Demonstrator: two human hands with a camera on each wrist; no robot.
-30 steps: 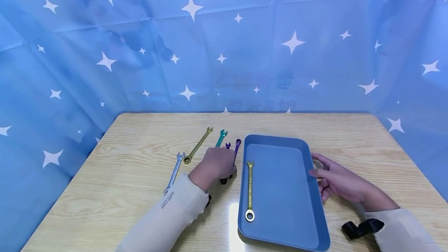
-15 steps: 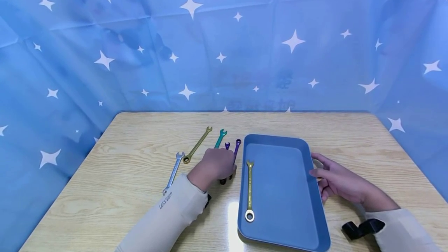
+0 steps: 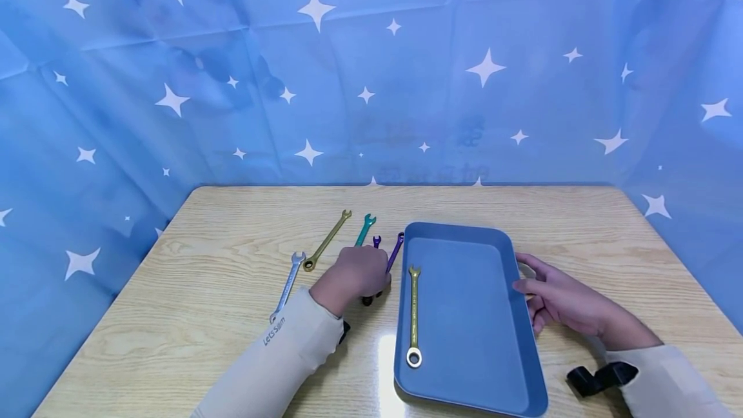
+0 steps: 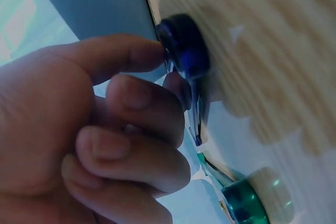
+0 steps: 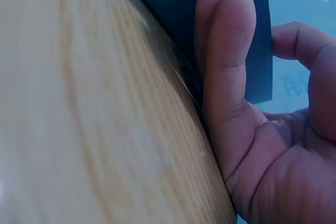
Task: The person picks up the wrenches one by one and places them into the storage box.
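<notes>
In the head view my left hand (image 3: pixel 362 271) is over the wrenches left of the blue tray (image 3: pixel 470 398), pinching a purple wrench (image 3: pixel 395 253) whose far end leans toward the tray wall. The left wrist view has thumb and fingers curled at a dark blue-purple ring end (image 4: pixel 186 45); the grip itself is partly hidden. A second purple wrench (image 3: pixel 376 242) and a teal wrench (image 3: pixel 366 229) run partly under this hand. My right hand (image 3: pixel 565 302) holds the tray's right rim, thumb over the edge, fingers along the outer wall (image 5: pixel 168 9).
Inside the tray, along its left side, lies a gold-yellow wrench (image 3: pixel 415 315). An olive-gold wrench (image 3: pixel 328 241) and a silver wrench (image 3: pixel 289 284) rest on the wooden table (image 3: pixel 174 315) to the left. A blue star-patterned curtain (image 3: pixel 371 69) hangs behind.
The purple wrench's far end has swung right, toward the tray's left wall, within the last half second. Both hands and the tray stay nearly in place.
</notes>
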